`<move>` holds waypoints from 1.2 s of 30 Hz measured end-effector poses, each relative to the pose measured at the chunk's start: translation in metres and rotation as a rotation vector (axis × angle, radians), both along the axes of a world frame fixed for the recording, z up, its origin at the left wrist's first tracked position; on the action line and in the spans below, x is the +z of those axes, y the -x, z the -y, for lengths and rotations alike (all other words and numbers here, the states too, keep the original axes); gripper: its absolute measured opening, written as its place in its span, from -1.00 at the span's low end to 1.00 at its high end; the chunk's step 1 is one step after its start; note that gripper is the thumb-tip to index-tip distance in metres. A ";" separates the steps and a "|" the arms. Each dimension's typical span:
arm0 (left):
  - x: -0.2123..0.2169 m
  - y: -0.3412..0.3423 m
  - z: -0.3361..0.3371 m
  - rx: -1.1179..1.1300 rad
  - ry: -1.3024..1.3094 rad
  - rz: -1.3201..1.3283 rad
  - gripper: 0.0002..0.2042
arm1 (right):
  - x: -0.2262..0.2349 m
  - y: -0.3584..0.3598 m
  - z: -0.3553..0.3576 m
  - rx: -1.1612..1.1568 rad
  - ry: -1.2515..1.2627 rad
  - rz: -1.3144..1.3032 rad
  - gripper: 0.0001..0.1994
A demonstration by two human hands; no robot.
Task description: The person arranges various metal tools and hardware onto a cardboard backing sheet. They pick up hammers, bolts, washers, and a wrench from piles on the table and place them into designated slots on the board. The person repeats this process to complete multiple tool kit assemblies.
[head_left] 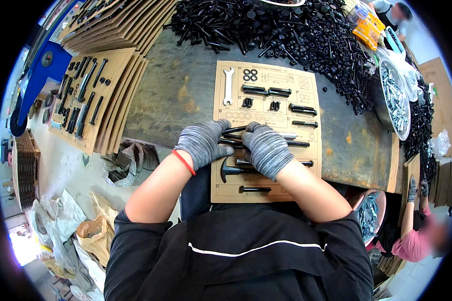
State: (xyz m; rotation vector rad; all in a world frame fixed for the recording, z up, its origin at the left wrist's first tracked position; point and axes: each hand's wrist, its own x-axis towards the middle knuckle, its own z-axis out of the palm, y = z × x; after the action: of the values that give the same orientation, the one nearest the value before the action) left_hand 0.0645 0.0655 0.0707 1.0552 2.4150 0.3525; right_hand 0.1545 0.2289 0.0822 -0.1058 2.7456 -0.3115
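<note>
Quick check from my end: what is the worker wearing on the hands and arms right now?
Both the left hand and the right hand wear knitted gloves in mottled grey. A red band circles the left wrist at the glove's cuff. The forearms are bare; the black sleeves are pushed up near the elbows. The black top carries a thin white stripe.

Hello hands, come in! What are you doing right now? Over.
Left hand and right hand, gloved, press long black bolts on the cardboard sheet. Nothing blocking.
</note>
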 end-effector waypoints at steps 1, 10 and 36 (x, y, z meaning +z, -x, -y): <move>-0.004 0.000 0.000 -0.008 -0.006 -0.016 -0.47 | 0.001 0.000 0.000 -0.005 -0.007 -0.071 -0.67; -0.012 -0.011 -0.002 -0.003 -0.103 -0.041 -0.58 | -0.010 -0.019 -0.028 -0.088 -0.087 -0.117 -0.52; -0.051 0.007 0.022 0.386 -0.526 -0.328 -0.71 | 0.012 0.226 -0.239 -0.781 -0.258 -0.203 -0.67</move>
State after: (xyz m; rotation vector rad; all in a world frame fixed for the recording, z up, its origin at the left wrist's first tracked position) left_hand 0.0577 0.0436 0.0198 0.8897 2.9104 1.0663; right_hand -0.0719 0.4675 0.0945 1.0674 2.8717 -0.1406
